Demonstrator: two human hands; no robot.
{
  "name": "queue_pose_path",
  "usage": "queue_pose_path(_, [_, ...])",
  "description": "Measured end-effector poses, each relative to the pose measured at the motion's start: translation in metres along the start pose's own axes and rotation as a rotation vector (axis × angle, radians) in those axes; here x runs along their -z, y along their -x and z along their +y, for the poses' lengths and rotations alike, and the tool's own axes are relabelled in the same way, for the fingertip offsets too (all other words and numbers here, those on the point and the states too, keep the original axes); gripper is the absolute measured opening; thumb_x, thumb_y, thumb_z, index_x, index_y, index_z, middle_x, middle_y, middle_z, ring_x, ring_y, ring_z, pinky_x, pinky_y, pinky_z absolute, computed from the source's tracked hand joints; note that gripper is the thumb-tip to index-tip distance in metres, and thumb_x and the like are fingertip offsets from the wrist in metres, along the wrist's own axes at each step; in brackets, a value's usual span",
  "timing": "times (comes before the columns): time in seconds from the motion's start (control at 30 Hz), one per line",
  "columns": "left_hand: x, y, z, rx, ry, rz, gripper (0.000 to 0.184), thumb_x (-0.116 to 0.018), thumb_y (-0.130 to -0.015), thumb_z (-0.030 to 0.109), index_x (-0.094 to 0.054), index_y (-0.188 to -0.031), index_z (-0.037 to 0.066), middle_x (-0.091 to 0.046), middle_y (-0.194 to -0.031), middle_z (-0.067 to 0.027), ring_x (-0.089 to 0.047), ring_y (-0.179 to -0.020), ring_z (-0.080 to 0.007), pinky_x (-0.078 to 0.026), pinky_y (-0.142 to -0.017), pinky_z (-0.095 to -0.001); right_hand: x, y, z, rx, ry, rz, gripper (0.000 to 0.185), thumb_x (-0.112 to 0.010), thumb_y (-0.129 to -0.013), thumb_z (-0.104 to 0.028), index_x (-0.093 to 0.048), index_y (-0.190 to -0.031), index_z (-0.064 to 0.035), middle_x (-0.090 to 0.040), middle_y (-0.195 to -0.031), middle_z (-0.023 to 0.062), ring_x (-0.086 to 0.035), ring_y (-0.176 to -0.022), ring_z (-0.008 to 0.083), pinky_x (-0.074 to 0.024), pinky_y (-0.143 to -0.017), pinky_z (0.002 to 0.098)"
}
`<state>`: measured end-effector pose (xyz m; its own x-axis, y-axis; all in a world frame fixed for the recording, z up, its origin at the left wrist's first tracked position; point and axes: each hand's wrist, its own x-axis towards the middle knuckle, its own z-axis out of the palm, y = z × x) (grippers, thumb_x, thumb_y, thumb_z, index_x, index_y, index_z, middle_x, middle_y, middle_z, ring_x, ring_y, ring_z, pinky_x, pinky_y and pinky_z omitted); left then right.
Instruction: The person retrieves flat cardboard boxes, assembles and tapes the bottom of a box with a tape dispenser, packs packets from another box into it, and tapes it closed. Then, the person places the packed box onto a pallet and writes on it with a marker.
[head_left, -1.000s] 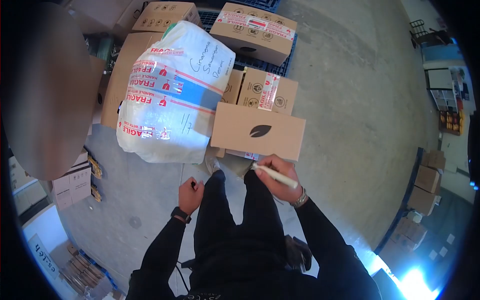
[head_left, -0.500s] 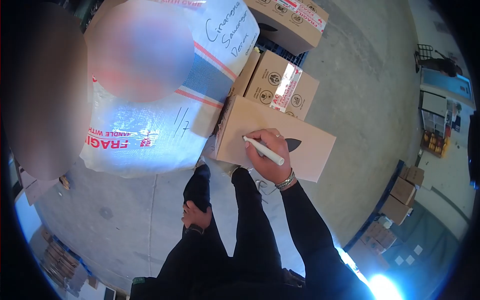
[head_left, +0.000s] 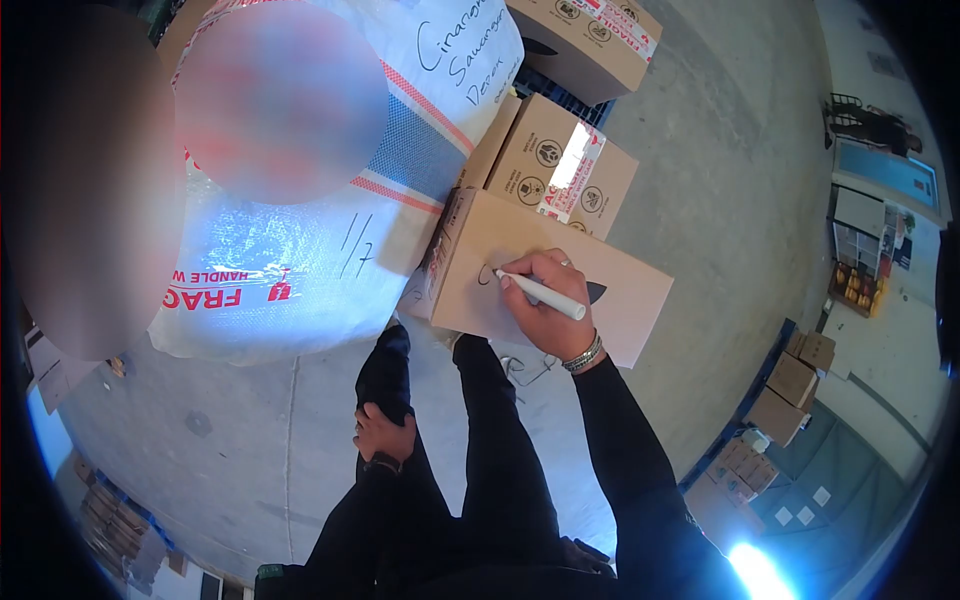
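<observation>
My right hand is closed round a white marker. The marker's tip touches the side of a brown cardboard box, where a short curved dark stroke shows. A dark printed shape on that box is partly hidden behind my fingers. My left hand lies over my leg near the knee, holding no object, its fingers stretched across the dark trousers. Left of the box stands a large white wrapped bundle with handwriting, red FRAGILE tape and a blue band.
More taped cardboard boxes stand behind, by a dark blue pallet. A wire-like metal item lies on the concrete floor near my feet. Stacked boxes are at the right. A person is far off, upper right.
My right hand has moved slightly right along the box with the marker, and a curved stroke now shows left of the tip. My left hand stays on my leg.
</observation>
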<state>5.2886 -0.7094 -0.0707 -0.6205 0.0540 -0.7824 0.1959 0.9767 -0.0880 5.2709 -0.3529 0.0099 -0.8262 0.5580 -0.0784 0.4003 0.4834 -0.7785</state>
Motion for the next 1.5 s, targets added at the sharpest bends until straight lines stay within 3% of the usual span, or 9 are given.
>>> queue_pose_path(1.23, [-0.001,0.003,0.011,0.029,-0.046,-0.025,0.070,-0.070,-0.079,0.044,-0.040,-0.123,0.000,-0.051,-0.119,-0.0212,-0.061,-0.108,-0.0415,-0.049,-0.087,-0.0550,0.016,-0.003,0.019,-0.082,-0.063,0.063,0.007,-0.067,-0.081,-0.005,-0.060,-0.082,-0.0031,-0.064,-0.072,0.0096,-0.058,-0.071,0.0283,-0.0482,-0.066,0.0380])
queue_pose_path(1.4, [-0.004,0.003,0.009,0.018,-0.043,-0.008,0.067,-0.070,-0.080,0.045,-0.040,-0.120,0.001,-0.051,-0.119,-0.0222,-0.061,-0.109,-0.0420,-0.048,-0.089,-0.0554,0.020,-0.001,0.019,-0.248,-0.123,0.100,0.009,-0.066,-0.082,-0.006,-0.058,-0.080,-0.0027,-0.061,-0.070,0.0093,-0.056,-0.069,0.0267,-0.0461,-0.064,0.0373])
queue_pose_path(1.5, [-0.004,0.003,0.011,0.021,-0.029,-0.024,0.064,-0.070,-0.079,0.045,-0.040,-0.117,0.002,-0.051,-0.118,-0.0221,-0.061,-0.109,-0.0424,-0.048,-0.090,-0.0556,0.018,-0.002,0.024,-0.166,-0.125,0.118,0.009,-0.066,-0.082,-0.005,-0.057,-0.080,-0.0027,-0.060,-0.070,0.0086,-0.056,-0.069,0.0256,-0.0456,-0.063,0.0367])
